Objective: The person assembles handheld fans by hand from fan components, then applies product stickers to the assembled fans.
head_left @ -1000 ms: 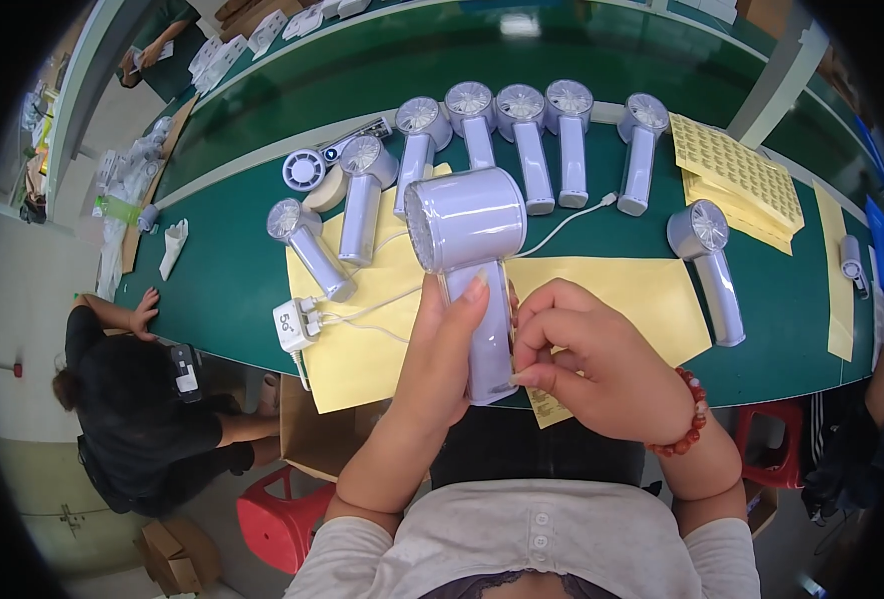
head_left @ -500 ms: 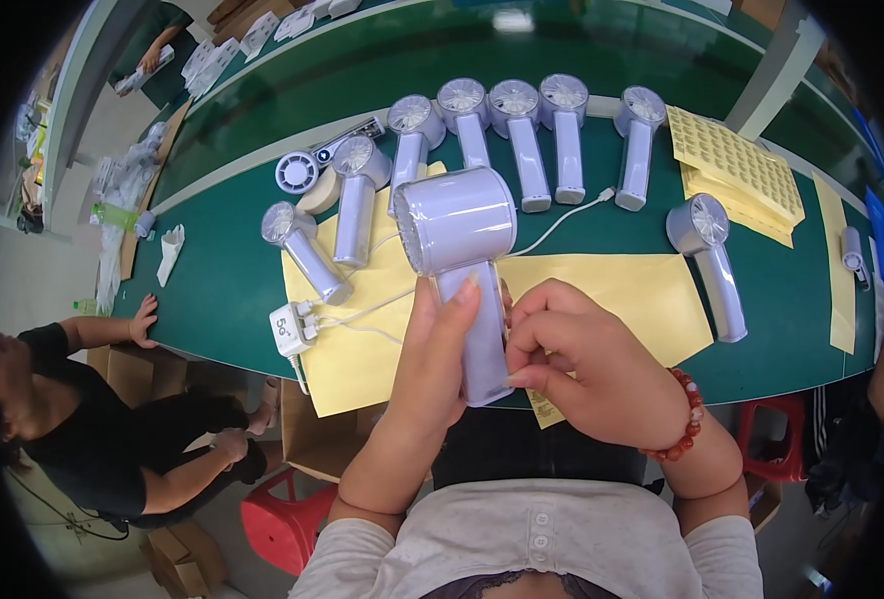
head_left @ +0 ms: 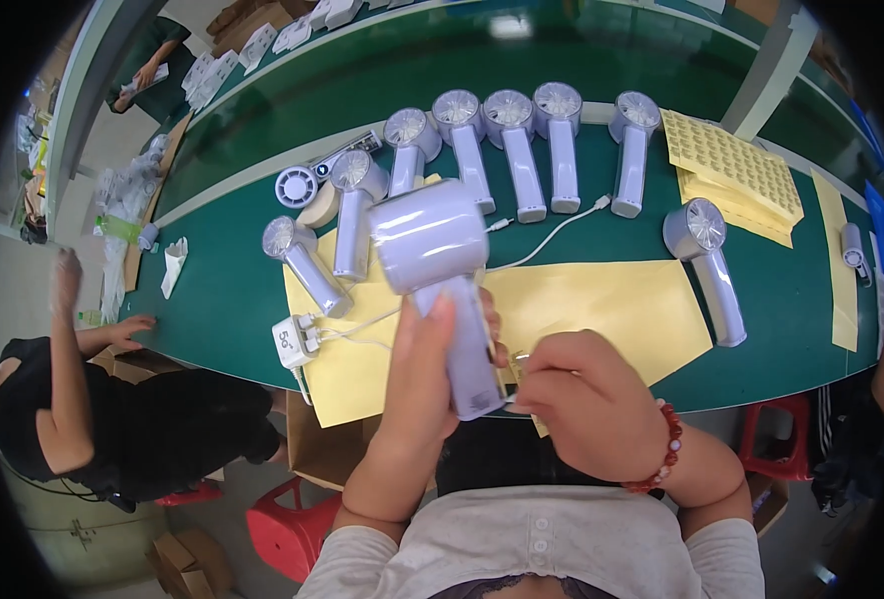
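A lavender handheld fan (head_left: 430,240) in glossy clear wrap is tilted before me, its round head up and its handle down. My left hand (head_left: 417,374) is closed around the handle. Beside the handle's lower end, my right hand (head_left: 591,399) is closed in a pinch at a small pale bit by the handle's edge, too small to name. A narrow yellowish strip (head_left: 519,367) shows between the right fingers and the handle. Similar wrapped fans (head_left: 469,165) lie in an arc beyond my hands. One more fan (head_left: 716,285) lies off to the right.
Yellow paper (head_left: 601,299) covers part of the green table (head_left: 771,299). A white charger block (head_left: 295,341) with cables lies left, one white cable (head_left: 562,228) running right. Sticker sheets (head_left: 731,165) are at far right. A red stool (head_left: 297,529) and a person (head_left: 52,399) are left.
The held fan and both hands have moved down slightly, the fan also left. My right hand has drawn a little away from the handle. The person at left has raised an arm.
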Demonstrator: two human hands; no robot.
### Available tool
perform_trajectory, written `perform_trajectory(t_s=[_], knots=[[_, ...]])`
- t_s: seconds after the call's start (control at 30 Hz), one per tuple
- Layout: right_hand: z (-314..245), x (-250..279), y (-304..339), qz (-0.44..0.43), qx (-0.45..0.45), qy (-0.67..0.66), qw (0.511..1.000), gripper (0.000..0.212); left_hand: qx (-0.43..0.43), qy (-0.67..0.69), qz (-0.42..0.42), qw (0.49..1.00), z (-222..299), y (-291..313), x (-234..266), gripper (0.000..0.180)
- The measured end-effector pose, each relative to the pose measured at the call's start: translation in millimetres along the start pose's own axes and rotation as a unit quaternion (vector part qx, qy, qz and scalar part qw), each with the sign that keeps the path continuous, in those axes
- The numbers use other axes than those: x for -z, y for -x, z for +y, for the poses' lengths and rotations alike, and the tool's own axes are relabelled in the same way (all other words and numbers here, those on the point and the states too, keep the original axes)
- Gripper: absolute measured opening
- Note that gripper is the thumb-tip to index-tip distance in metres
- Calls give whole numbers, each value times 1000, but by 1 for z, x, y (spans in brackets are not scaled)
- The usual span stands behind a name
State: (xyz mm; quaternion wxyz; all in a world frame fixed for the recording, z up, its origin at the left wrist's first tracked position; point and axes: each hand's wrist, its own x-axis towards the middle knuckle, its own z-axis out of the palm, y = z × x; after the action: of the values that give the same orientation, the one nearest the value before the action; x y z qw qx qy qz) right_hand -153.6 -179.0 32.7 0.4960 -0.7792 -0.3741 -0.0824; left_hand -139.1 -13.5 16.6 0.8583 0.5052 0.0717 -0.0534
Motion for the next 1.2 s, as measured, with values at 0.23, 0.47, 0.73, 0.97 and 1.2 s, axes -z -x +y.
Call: perform_trajectory(t_s=[0.23,0.47,0.73,0.97,1.2], knots=[[24,24,21,97,-104,34,989,16,-129,-138,93,978,34,-21,45,33],[34,24,42,79,-185,11,980,13,-140,-508,167,833,29,-25,67,56],[39,24,42,65,-182,-6,981,12,-100,-652,192,726,7,-1,69,48],[40,22,44,38,-199,-28,979,11,-179,-652,112,729,1,8,36,44],[39,13,45,11,-288,-96,953,8,-111,-681,51,722,-6,-5,20,36]])
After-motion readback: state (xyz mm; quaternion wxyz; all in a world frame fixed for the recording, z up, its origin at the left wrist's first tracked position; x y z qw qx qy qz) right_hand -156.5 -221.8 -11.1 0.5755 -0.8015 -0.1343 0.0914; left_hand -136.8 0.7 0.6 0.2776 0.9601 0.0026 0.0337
